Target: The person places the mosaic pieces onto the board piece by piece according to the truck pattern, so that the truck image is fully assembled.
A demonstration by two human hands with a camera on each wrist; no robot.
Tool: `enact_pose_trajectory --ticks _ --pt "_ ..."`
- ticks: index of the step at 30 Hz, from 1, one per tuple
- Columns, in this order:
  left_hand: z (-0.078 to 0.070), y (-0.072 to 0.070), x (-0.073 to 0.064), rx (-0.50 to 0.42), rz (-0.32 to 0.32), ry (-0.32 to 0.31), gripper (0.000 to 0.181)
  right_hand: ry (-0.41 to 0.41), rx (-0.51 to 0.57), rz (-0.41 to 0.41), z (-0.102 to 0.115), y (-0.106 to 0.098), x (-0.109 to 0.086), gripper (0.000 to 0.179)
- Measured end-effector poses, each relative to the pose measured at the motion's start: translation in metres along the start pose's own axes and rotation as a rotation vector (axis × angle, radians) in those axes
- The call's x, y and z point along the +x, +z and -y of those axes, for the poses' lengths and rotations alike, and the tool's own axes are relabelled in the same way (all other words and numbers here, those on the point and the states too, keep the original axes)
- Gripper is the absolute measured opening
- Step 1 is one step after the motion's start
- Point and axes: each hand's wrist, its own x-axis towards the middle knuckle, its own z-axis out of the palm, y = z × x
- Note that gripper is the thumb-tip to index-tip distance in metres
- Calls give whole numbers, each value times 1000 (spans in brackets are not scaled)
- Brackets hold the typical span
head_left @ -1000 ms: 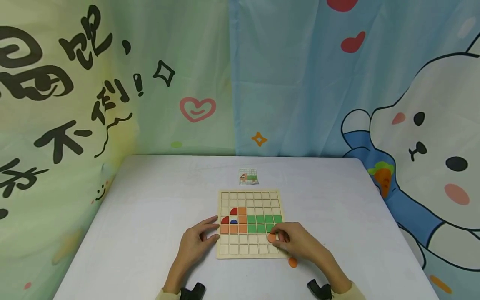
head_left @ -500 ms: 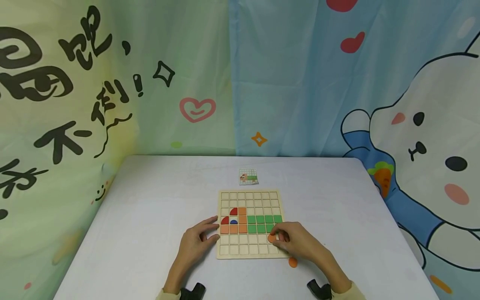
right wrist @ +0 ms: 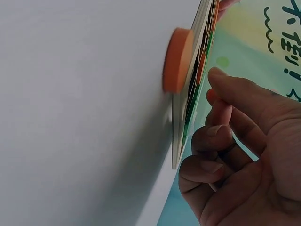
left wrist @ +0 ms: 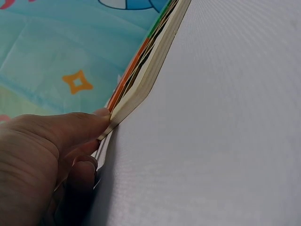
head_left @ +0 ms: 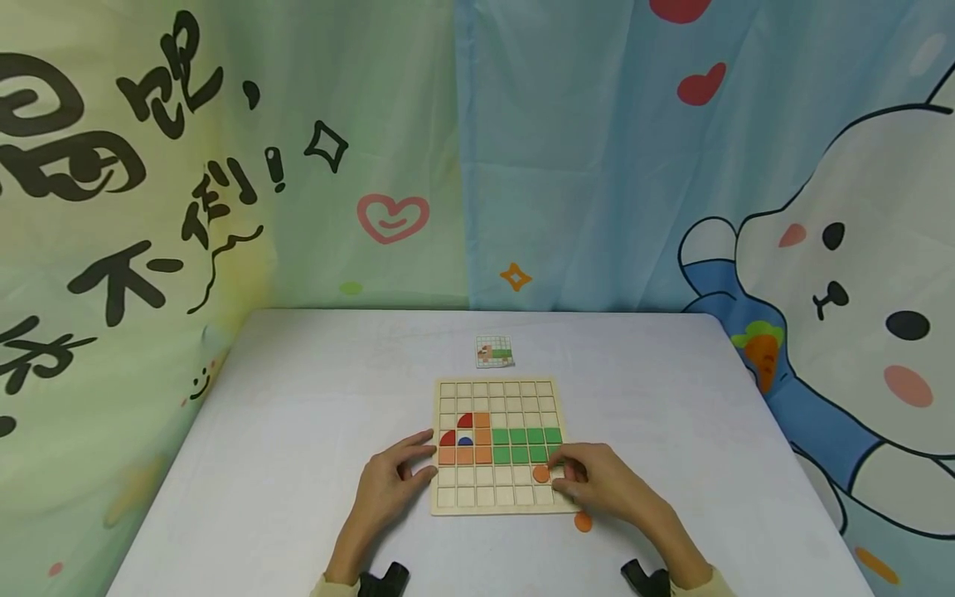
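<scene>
A wooden grid board (head_left: 477, 497) lies on the white table with coloured pieces in its cells. My left hand (head_left: 388, 481) rests its thumb and fingertips against the board's left edge; in the left wrist view the thumb (left wrist: 80, 127) touches the corner area. My right hand (head_left: 597, 474) hovers at the board's right side, fingers loosely bent, with nothing between them. Just left of its fingertips, an orange disc (head_left: 540, 473) sits in a cell below the green squares (head_left: 530, 445). A second orange disc (head_left: 583, 521) lies by the board's lower right corner.
Orange squares (head_left: 482, 454), red quarter-round pieces (head_left: 448, 439) and a blue half-round piece (head_left: 466, 442) fill cells on the left. Beyond the board lies a small picture card (head_left: 495, 351). A printed curtain (head_left: 582, 166) hangs behind the table.
My right hand has let go of the orange disc and drawn slightly to the right; the disc stays in its cell. The left hand has not moved.
</scene>
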Motion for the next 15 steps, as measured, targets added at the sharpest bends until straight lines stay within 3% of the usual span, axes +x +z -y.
enact_pose_trajectory --ticks 8,15 --pt "0 0 -1 4 -5 -5 30 -3 21 -36 -8 -6 -16 19" --pt "-1 0 0 8 -1 -2 30 29 45 -11 -16 -11 -32 20"
